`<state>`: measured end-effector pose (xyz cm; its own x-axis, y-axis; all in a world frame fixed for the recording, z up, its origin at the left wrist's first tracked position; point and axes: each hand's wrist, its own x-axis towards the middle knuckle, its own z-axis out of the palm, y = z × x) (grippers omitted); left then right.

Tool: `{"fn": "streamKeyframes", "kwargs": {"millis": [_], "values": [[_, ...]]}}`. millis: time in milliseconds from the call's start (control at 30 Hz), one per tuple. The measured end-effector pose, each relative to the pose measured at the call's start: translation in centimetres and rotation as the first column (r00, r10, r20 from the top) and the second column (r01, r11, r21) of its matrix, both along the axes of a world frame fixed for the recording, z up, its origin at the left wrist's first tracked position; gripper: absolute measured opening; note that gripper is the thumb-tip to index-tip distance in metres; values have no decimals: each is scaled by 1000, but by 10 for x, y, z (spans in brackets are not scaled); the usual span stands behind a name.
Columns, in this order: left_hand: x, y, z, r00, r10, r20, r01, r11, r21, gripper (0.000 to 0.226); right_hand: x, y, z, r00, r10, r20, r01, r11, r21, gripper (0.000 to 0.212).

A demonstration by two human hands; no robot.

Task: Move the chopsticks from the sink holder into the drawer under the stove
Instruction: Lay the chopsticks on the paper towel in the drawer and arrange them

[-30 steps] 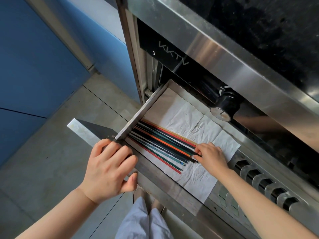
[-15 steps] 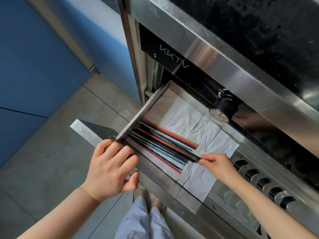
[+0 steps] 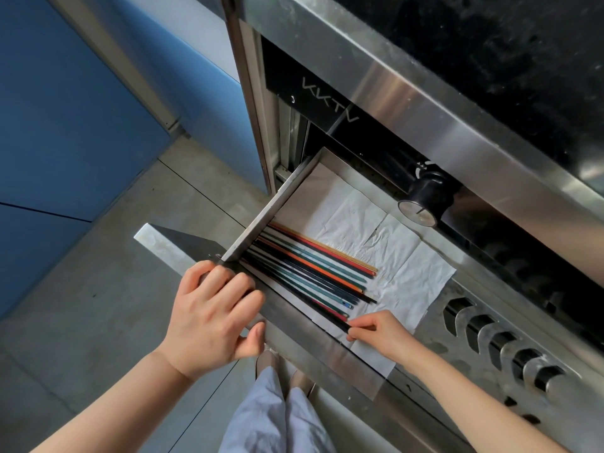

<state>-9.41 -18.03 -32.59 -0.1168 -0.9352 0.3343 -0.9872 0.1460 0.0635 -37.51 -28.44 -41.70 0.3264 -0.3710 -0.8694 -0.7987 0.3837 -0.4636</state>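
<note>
The right hand's (image 3: 379, 331) thumb and forefinger pinch the near tip of one dark chopstick (image 3: 340, 322) at the front edge of the open stainless-steel drawer (image 3: 327, 349); the other fingers curl loosely beneath, and the bare forearm slants away toward the lower right. The left hand (image 3: 212, 315) grips the drawer's front panel at its left corner, four fingers pressed together and hooked over the top edge, thumb tucked under the panel's face, wrist bent, forearm reaching down to the lower left. Inside the drawer, the bundle of slim coloured chopsticks (image 3: 313, 273), black, orange, teal, red and tan, lies in a fanned row on a creased white paper liner (image 3: 408, 266), thick ends against the drawer's left wall. Above the drawer juts a black round knob (image 3: 425, 201) on the steel stove front (image 3: 425, 103).
</note>
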Motion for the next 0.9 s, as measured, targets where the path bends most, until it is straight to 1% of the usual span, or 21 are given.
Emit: {"fn": "streamKeyframes", "kwargs": {"millis": [300,400,533,600,700,800,833,900], "values": [[0,1,-2,1000,-2,-5,2,1000,1,41,-16,8,0,999,33,-12,-33,998,47,12],[1,1,-2,1000,-2,0,2,1000,6,41,-17,8,-2,996,86,-39,-86,996,17,11],[1,1,-2,1000,-4,-5,4,1000,8,40,-5,4,-8,987,143,-76,-147,987,-63,15],[1,1,-2,1000,-6,-7,6,1000,9,41,2,6,-9,982,166,-86,-174,980,-98,10],[1,1,-1,1000,-8,-8,8,1000,11,41,11,12,-9,959,244,-144,-271,939,-212,27],[1,1,-2,1000,-6,-5,6,1000,13,41,15,19,-6,890,394,-230,-454,817,-355,30],[1,1,-2,1000,-6,-5,6,1000,15,41,15,20,-5,876,411,-251,-480,794,-373,30],[1,2,-2,1000,-6,-8,6,1000,16,42,14,19,-5,879,398,-261,-474,785,-400,28]]}}
